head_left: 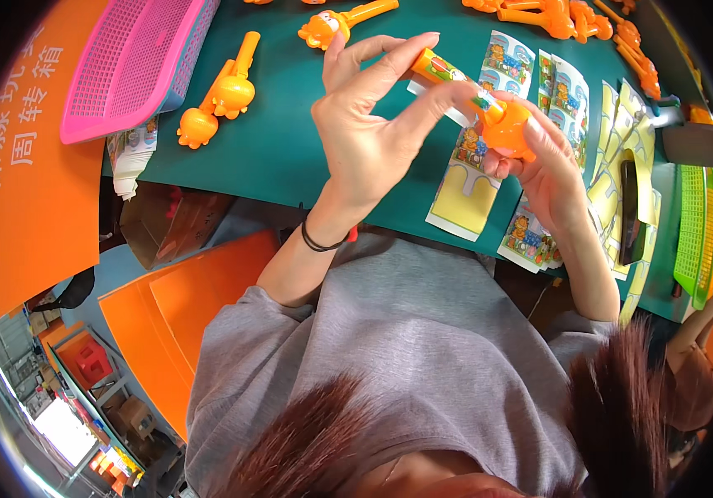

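An orange plastic toy [508, 131] with a rounded head and a stick handle is held up over the table. My right hand [554, 170] is closed around its round head. Along the handle runs a colourful printed sticker [442, 68]. My left hand [373, 112] grips the handle, index fingertip near its far end and thumb pressed by the head; the other fingers are bent away. Below the toy lies a printed sticker sheet [464, 199] with a yellow lower part. More sticker sheets [531, 236] lie beside my right wrist.
Similar orange toys [228, 90] rest on the green table [290, 158], with several more at the far right. A pink basket [128, 66] stands at the left, above a stack of stickers [134, 158]. A black strip-shaped object [629, 207] and green basket [690, 236] are on the right.
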`<act>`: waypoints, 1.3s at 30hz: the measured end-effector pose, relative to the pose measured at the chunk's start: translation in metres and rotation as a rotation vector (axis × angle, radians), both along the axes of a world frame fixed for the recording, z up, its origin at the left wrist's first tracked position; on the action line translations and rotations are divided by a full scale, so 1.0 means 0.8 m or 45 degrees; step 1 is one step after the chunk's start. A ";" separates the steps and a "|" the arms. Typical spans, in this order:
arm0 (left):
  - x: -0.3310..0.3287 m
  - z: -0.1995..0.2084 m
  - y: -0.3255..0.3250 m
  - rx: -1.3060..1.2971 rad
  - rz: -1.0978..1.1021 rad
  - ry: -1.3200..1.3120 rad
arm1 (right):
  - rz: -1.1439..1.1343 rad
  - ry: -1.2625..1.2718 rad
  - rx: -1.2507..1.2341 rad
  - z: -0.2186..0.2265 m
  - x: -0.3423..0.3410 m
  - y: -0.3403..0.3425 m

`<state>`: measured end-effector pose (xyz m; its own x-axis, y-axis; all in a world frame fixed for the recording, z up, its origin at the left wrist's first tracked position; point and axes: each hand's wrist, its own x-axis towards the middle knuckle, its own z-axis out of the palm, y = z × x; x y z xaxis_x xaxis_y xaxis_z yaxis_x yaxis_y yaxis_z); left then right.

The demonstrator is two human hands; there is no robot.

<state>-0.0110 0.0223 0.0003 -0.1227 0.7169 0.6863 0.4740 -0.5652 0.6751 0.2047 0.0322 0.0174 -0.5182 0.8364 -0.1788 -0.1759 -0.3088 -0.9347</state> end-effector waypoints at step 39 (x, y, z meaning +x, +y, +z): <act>-0.245 0.070 0.023 -0.358 0.866 0.438 | -0.269 -1.667 1.593 -0.021 0.065 0.145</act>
